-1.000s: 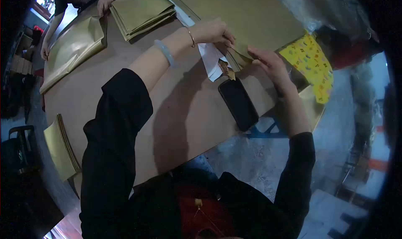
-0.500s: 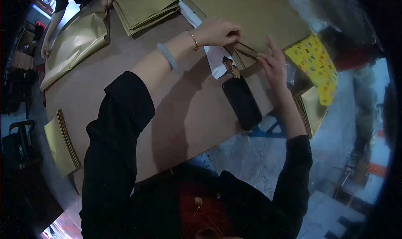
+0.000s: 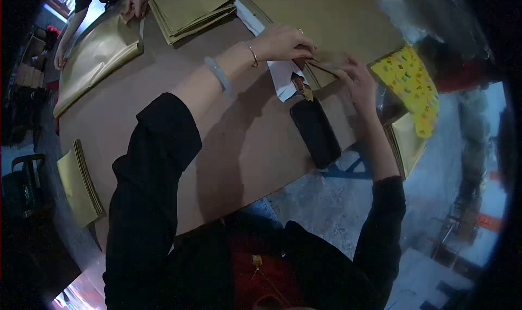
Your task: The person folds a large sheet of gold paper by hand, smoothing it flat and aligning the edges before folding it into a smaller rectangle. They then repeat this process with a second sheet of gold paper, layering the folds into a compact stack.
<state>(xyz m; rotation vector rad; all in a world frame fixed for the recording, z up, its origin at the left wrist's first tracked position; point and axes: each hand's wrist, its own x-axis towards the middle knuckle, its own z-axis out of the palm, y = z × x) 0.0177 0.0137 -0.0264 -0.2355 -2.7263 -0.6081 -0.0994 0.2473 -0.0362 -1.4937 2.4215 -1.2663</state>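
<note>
Right hand (image 3: 359,82) had curled in from flat half a second before, its fingers now pinching the folded corner of the gold paper sheet (image 3: 326,16) just above the black phone (image 3: 315,132). Left hand (image 3: 283,42) was nipped shut on the same edge, up and left of the phone, over a white slip (image 3: 283,77). By the look of it, the corner fold was only begun and the rest of the sheet lay flat. Far up-left of the phone on the desk (image 3: 234,147) sat a stack of folded gold sheets (image 3: 190,8), a co-worker's hand (image 3: 136,0) beside it.
</note>
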